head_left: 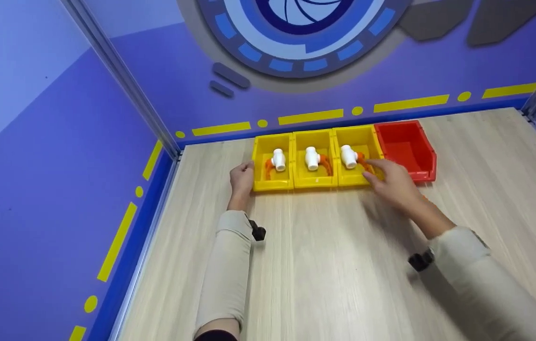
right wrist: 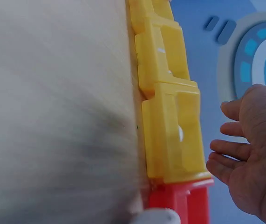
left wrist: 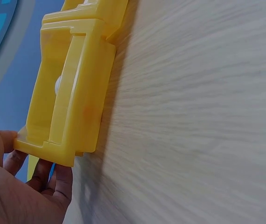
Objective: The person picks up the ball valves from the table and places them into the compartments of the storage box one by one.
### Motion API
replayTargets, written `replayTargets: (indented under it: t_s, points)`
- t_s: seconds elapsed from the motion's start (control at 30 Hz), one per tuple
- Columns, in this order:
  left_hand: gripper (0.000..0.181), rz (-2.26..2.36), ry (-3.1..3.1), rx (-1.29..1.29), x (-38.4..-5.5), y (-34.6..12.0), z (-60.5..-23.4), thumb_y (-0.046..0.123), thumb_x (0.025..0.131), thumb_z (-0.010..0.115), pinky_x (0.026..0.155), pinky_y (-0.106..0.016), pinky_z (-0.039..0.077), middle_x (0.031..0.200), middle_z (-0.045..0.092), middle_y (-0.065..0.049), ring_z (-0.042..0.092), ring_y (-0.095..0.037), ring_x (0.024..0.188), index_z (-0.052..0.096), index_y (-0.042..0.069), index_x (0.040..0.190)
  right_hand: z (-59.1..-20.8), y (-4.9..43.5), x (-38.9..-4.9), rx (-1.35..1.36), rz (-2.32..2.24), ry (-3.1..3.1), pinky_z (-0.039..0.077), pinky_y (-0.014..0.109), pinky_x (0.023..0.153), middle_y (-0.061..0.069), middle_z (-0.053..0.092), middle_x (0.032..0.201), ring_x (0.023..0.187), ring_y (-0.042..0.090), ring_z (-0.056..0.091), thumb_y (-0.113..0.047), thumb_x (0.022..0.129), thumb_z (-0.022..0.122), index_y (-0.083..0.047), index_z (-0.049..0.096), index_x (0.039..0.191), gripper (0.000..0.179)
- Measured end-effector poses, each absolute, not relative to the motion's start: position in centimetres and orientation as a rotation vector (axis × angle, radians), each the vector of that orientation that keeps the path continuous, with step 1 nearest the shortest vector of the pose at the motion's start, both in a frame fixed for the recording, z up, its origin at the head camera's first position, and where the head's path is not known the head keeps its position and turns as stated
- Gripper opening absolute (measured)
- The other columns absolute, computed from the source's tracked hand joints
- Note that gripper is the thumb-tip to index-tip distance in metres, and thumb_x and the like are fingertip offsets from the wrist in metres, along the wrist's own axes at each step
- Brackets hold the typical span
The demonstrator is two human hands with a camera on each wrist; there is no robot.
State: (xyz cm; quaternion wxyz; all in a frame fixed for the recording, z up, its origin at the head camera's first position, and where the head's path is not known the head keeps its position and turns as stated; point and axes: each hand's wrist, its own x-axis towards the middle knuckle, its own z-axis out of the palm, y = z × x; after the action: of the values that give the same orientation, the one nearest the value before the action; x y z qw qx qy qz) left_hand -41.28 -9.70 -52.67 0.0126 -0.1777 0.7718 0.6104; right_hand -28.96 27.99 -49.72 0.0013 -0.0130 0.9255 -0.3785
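Three yellow bins (head_left: pixel 272 185) stand joined in a row, and each holds a white ball valve (head_left: pixel 279 160) with an orange handle. My left hand (head_left: pixel 242 181) grips the outer side of the leftmost bin; the left wrist view shows the thumb at the rim and fingers beneath. Over the right edge of the third yellow bin (right wrist: pixel 170 135) hovers my right hand (head_left: pixel 395 183), fingers loosely spread and holding nothing. Close to its fingertips lies the third valve (head_left: pixel 349 157). Below it in the right wrist view, a white rounded piece (right wrist: pixel 156 216) shows partly.
A red bin (head_left: pixel 404 147) adjoins the yellow row on the right, partly behind my right hand. The bins stand on a wood-grain table (head_left: pixel 325 265) against a blue-purple back wall (head_left: pixel 154 71). An orange bit (head_left: pixel 424 197) peeks out beside my right wrist.
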Motion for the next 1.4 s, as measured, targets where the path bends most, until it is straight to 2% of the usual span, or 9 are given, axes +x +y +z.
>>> replayTargets:
  t_s: [0.2, 0.37, 0.43, 0.63, 0.9, 1.03, 1.13, 1.2, 1.4]
  points:
    - [0.040, 1.901, 2.436, -0.494, -41.2, -9.5, -52.8, 0.027, 0.111, 0.054, 0.124, -0.042, 0.044, 0.147, 0.066, -0.012, 0.059, -0.024, 0.133, 0.069, 0.004, 0.140, -50.3, 30.2, -24.1, -0.167, -1.149, 3.136, 0.052, 0.067, 0.108, 0.023, 0.067, 0.141, 0.127, 0.043, 0.062, -0.027, 0.103, 0.071, -0.004, 0.064, 0.144, 0.048]
    - [0.040, 1.911, 2.381, -0.499, -41.2, -9.6, -52.9, 0.029, 0.113, 0.052, 0.124, -0.042, 0.044, 0.145, 0.065, -0.009, 0.057, -0.020, 0.129, 0.069, 0.005, 0.141, -51.3, 31.4, -21.9, -0.147, -1.148, 3.205, 0.046, 0.071, 0.112, 0.024, 0.068, 0.140, 0.132, 0.046, 0.060, -0.024, 0.102, 0.071, -0.003, 0.066, 0.140, 0.044]
    - [0.041, 1.912, 2.366, -0.509, -41.2, -9.6, -52.9, 0.030, 0.113, 0.051, 0.124, -0.041, 0.044, 0.144, 0.065, -0.008, 0.056, -0.019, 0.126, 0.068, 0.006, 0.142, -51.5, 31.9, -21.6, -0.118, -1.159, 3.201, 0.044, 0.073, 0.113, 0.026, 0.066, 0.142, 0.134, 0.048, 0.058, -0.024, 0.101, 0.072, -0.002, 0.066, 0.140, 0.045]
    - [0.040, 1.907, 2.370, -0.530, -41.3, -9.8, -52.9, 0.029, 0.113, 0.052, 0.122, -0.040, 0.046, 0.142, 0.066, -0.008, 0.057, -0.018, 0.123, 0.068, 0.006, 0.142, -52.1, 33.0, -21.5, -0.084, -1.138, 3.171, 0.046, 0.074, 0.109, 0.029, 0.064, 0.140, 0.128, 0.050, 0.057, -0.024, 0.098, 0.075, 0.001, 0.065, 0.139, 0.049]
    - [0.042, 1.903, 2.362, -0.553, -41.4, -10.1, -52.8, 0.029, 0.113, 0.053, 0.127, -0.041, 0.041, 0.154, 0.062, -0.008, 0.056, -0.021, 0.143, 0.064, 0.009, 0.148, -52.8, 33.4, -21.9, -0.025, -1.001, 3.087, 0.048, 0.072, 0.107, 0.027, 0.055, 0.148, 0.130, 0.050, 0.049, -0.030, 0.096, 0.078, -0.001, 0.057, 0.149, 0.064]
    - [0.043, 1.910, 2.303, -0.581, -41.5, -10.2, -52.8, 0.030, 0.113, 0.052, 0.128, -0.041, 0.040, 0.156, 0.060, -0.006, 0.055, -0.019, 0.143, 0.061, 0.011, 0.151, -53.2, 33.7, -22.3, 0.030, -0.929, 3.053, 0.048, 0.072, 0.107, 0.029, 0.052, 0.153, 0.131, 0.052, 0.048, -0.033, 0.096, 0.078, -0.001, 0.053, 0.153, 0.071]
    - [0.042, 1.920, 2.301, -0.574, -41.4, -10.2, -52.9, 0.030, 0.113, 0.052, 0.127, -0.040, 0.041, 0.153, 0.062, -0.006, 0.056, -0.020, 0.140, 0.063, 0.011, 0.149, -53.6, 33.9, -22.4, 0.081, -0.904, 3.025, 0.047, 0.073, 0.106, 0.031, 0.054, 0.150, 0.127, 0.052, 0.050, -0.036, 0.095, 0.079, 0.001, 0.052, 0.153, 0.074]
    - [0.042, 1.927, 2.302, -0.562, -41.4, -10.2, -52.9, 0.030, 0.113, 0.052, 0.127, -0.041, 0.041, 0.152, 0.062, -0.007, 0.056, -0.021, 0.139, 0.064, 0.010, 0.148, -53.8, 34.1, -22.4, 0.097, -0.908, 3.015, 0.049, 0.071, 0.103, 0.031, 0.059, 0.144, 0.120, 0.050, 0.054, -0.035, 0.094, 0.080, 0.002, 0.053, 0.152, 0.074]
    - [0.044, 1.933, 2.305, -0.548, -41.4, -10.1, -52.9, 0.031, 0.113, 0.053, 0.128, -0.041, 0.040, 0.154, 0.061, -0.008, 0.055, -0.020, 0.142, 0.063, 0.008, 0.149, -53.8, 34.1, -22.3, 0.090, -0.898, 3.017, 0.055, 0.051, 0.087, 0.024, 0.070, 0.120, 0.100, 0.037, 0.059, -0.027, 0.093, 0.081, 0.001, 0.058, 0.147, 0.065]
